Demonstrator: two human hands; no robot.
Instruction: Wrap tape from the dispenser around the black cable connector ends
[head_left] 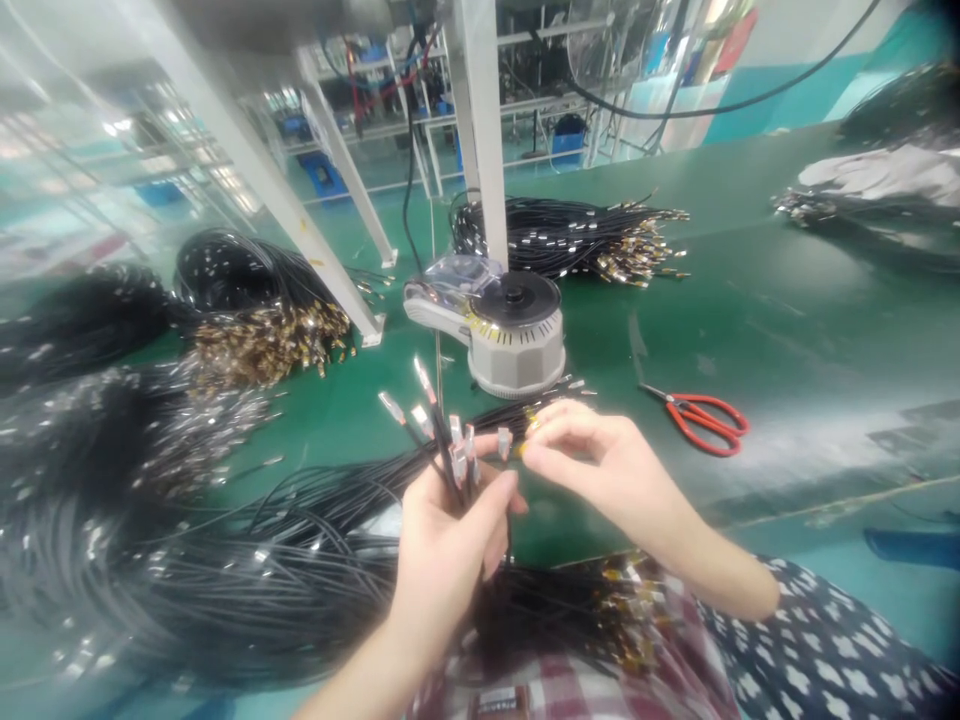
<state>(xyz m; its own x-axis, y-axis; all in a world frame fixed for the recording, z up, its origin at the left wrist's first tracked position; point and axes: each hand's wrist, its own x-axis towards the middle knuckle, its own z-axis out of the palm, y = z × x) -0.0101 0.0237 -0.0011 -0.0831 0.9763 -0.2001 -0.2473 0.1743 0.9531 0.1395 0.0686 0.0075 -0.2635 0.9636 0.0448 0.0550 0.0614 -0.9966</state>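
Observation:
My left hand (450, 520) is closed around several black cables (448, 462), whose silvery flat connector ends stick up above the fingers. One more connector end (505, 442) shows beyond the left fingertips, close to my right hand. My right hand (581, 445) is pinched, thumb against forefinger, on a small yellow piece (523, 450) that is too small to name. Behind both hands stands a white tape dispenser (517, 345) with a black round top. A long bundle of black cables (337, 500) runs beneath and behind my left hand.
Red-handled scissors or snips (705, 418) lie to the right on the green table (780, 330). Cable bundles with gold ends (255, 340) crowd the left; another bundle (555, 235) lies behind the dispenser. White metal posts (491, 140) rise from the table. More cables (622, 615) rest on my lap.

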